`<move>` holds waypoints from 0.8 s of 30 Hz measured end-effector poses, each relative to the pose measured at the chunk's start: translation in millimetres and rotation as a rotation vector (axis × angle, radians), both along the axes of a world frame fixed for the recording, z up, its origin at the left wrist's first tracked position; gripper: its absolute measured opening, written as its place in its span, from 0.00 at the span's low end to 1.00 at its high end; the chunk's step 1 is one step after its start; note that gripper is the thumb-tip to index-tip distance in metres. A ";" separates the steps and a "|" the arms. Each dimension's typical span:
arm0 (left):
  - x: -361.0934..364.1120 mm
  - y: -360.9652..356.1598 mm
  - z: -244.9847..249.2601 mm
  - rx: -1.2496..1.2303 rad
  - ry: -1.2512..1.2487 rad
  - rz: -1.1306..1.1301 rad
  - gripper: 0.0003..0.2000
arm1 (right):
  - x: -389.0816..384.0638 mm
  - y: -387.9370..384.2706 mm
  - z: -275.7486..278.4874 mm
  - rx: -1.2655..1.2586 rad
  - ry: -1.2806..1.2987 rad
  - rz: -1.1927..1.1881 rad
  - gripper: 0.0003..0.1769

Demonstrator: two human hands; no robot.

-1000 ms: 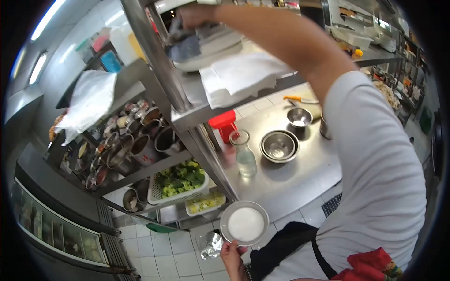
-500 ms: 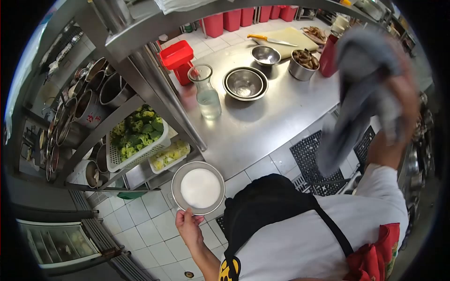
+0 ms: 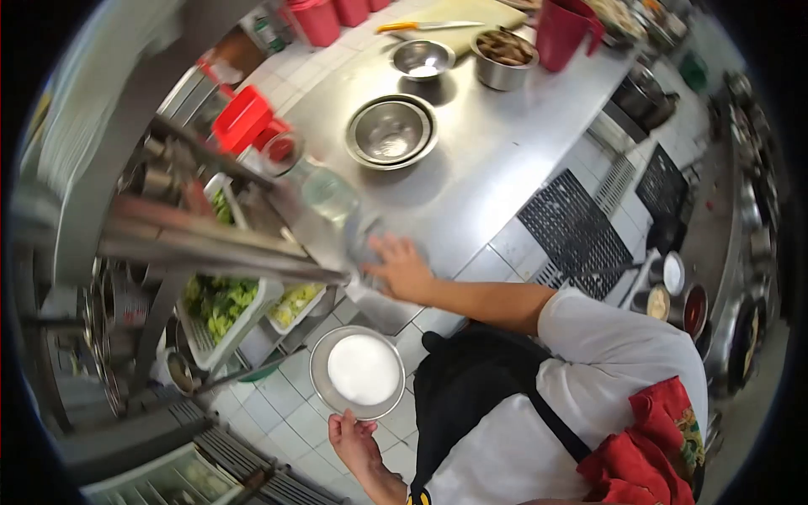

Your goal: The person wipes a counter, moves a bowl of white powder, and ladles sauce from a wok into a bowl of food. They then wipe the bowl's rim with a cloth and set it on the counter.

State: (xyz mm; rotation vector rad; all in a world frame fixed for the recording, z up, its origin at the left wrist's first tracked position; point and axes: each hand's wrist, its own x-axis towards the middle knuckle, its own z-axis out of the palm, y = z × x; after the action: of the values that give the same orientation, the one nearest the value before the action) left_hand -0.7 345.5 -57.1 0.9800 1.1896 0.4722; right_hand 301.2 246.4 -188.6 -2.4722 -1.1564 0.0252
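A metal bowl (image 3: 319, 379) of white contents (image 3: 364, 370) is held by the left hand (image 3: 358, 444), its rim pinched at the bowl's six o'clock. The right hand (image 3: 401, 269) is extended at the bowl's one o'clock, over the near end of the steel table (image 3: 488, 202); its fingers are blurred, and whether the greyish smear (image 3: 368, 236) beside them is gripped cannot be told. From the right hand, a glass carafe (image 3: 330, 195) is seen between ten and eleven o'clock, and nested bowls (image 3: 391, 135) at twelve. At the metal bowl's ten o'clock, broccoli (image 3: 220, 305) is contained in a white basket (image 3: 252, 314).
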 end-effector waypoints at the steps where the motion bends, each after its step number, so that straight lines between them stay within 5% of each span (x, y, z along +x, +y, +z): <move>1: 1.9 0.3 3.8 0.006 0.023 -0.012 0.08 | -9.7 -16.3 -4.5 0.033 -0.008 0.100 0.32; 5: 26.5 -8.0 11.2 0.045 0.062 -0.036 0.08 | 81.2 -102.8 -41.1 0.130 -0.093 0.203 0.22; 6: 33.5 -10.5 11.1 0.059 0.069 -0.037 0.07 | 117.3 -125.8 -12.2 0.232 0.086 -0.009 0.16; 7: 39.2 -12.8 11.0 0.070 0.061 -0.070 0.06 | 164.5 -162.1 -28.5 0.166 -0.089 -0.066 0.11; 8: 44.5 -14.6 9.5 0.078 0.052 -0.099 0.06 | 203.1 -199.5 -21.5 0.212 0.028 -0.340 0.10; 9: 47.7 -16.8 7.8 0.087 0.045 -0.124 0.05 | 232.6 -245.0 -20.2 0.272 -0.130 -0.500 0.16; 10: 53.2 -16.6 3.2 0.107 0.049 -0.162 0.04 | 239.5 -273.8 14.4 -0.037 -0.085 -0.760 0.15; 12: 75.7 -15.6 -18.7 0.145 0.054 -0.199 0.07 | 277.4 -324.7 20.3 -0.214 0.125 -1.017 0.15; 17: 174.0 -7.1 -61.2 0.360 0.096 -0.530 0.09 | 213.6 -255.3 91.3 -0.173 0.142 -0.479 0.21; 18: 192.7 2.4 -92.7 0.684 0.125 -0.620 0.11 | 211.3 -238.3 67.2 -0.089 0.096 -0.399 0.22; 24: 287.6 -13.9 -83.9 0.982 0.191 -1.063 0.13 | 171.0 -125.9 93.4 -0.081 0.266 0.076 0.22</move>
State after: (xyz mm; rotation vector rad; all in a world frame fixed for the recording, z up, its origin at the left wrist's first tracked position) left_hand 286.8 331.6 -141.0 2.3407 0.3821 0.0557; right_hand 472.2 120.5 -95.1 -2.4009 -1.1504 0.4175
